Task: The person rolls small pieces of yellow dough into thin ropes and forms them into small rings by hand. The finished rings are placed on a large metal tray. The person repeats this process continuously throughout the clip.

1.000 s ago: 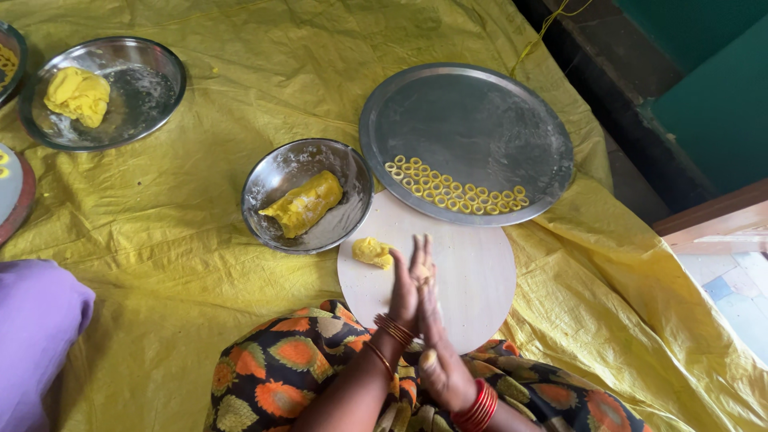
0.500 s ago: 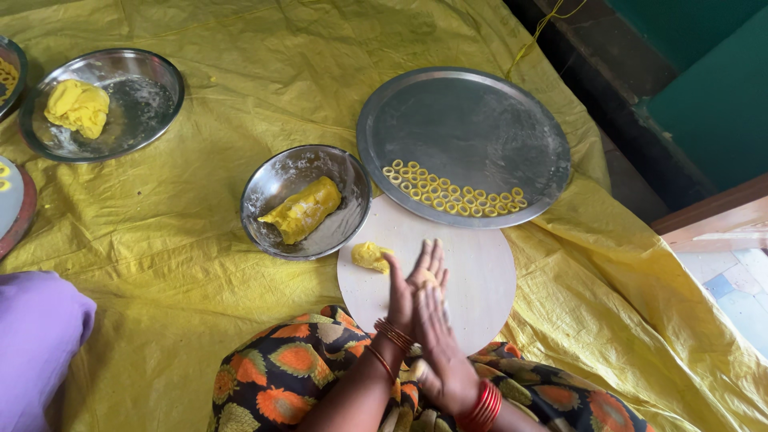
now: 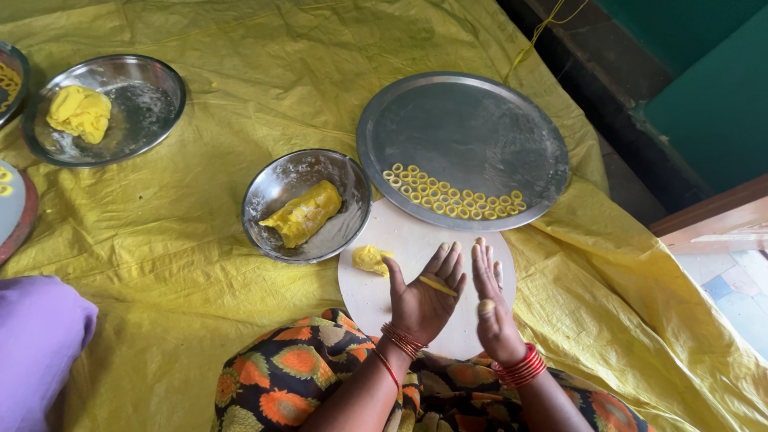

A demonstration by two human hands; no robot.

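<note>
My left hand (image 3: 420,300) is palm up over a round white board (image 3: 364,300), with a thin rolled strip of yellow dough (image 3: 438,286) lying across its fingers. Just to its right, a small gap away, my right hand (image 3: 492,308) stands on edge with its fingers straight and a dab of dough stuck to it. A small lump of yellow dough (image 3: 370,259) rests on the board by my left thumb. Past the board lies a large steel plate (image 3: 464,120) holding several small dough rings (image 3: 452,196) in rows.
A steel bowl (image 3: 280,180) left of the board holds a roll of yellow dough (image 3: 304,214). Another steel bowl (image 3: 136,120) with a dough lump (image 3: 78,113) sits far left. Yellow sheeting (image 3: 192,264) covers the floor. Purple cloth (image 3: 36,344) is at bottom left.
My palms were pressed together over the board; they have come apart, and the rolled dough strip now shows on my left hand.
</note>
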